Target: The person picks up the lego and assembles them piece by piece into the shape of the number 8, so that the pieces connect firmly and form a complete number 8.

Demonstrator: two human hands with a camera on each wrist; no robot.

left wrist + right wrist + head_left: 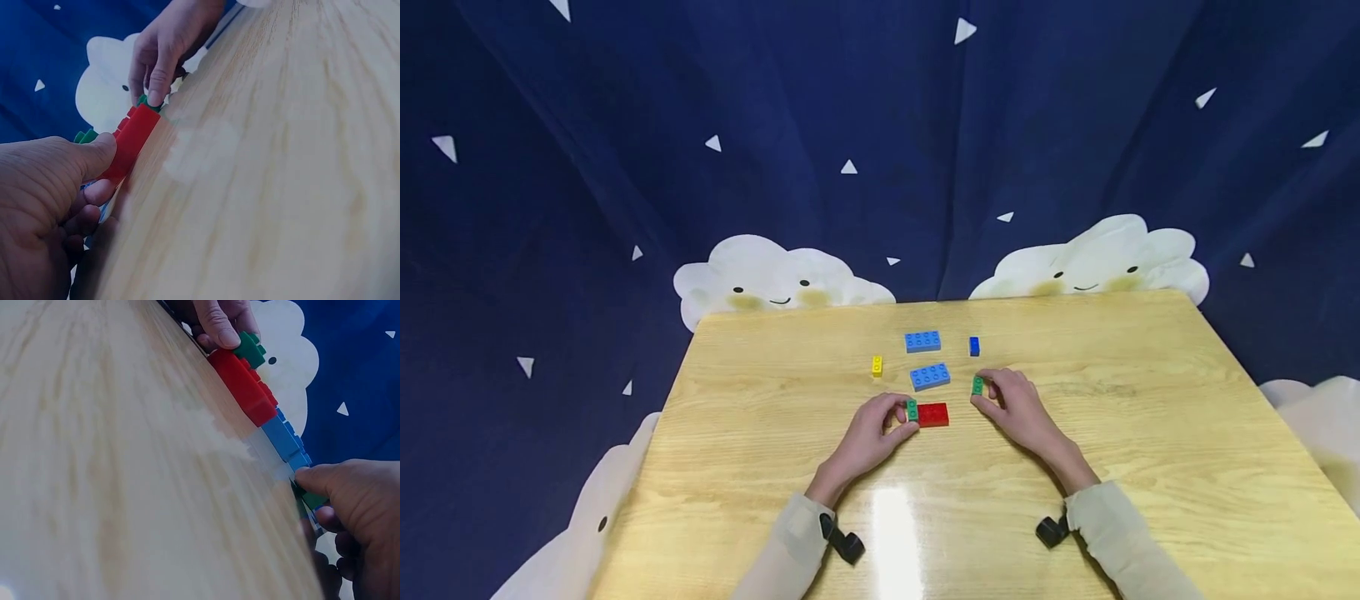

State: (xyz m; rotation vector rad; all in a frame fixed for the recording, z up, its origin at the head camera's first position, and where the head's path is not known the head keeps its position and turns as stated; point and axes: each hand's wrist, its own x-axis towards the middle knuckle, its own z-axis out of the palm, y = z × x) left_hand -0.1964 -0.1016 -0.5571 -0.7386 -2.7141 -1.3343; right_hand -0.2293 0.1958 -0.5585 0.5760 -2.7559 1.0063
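Observation:
A red building brick [934, 415] lies on the table in front of me. On its left end sits a small green brick [912, 409], pinched between the thumb and fingers of my left hand [874, 429]. The right wrist view shows this green brick [250, 350] raised on top of the red brick [245, 387]. To the right, my right hand [1018, 410] pinches a second small green brick [977, 386] by its ends, low at the tabletop. Its fingers partly cover that brick [314, 500] in the right wrist view.
Beyond the red brick lie two light blue bricks, one nearer [930, 377] and one farther [922, 342]. A small yellow brick [877, 367] is at left, a small dark blue brick [974, 346] at right. The wooden table [760, 358] ends at a navy curtain [865, 100].

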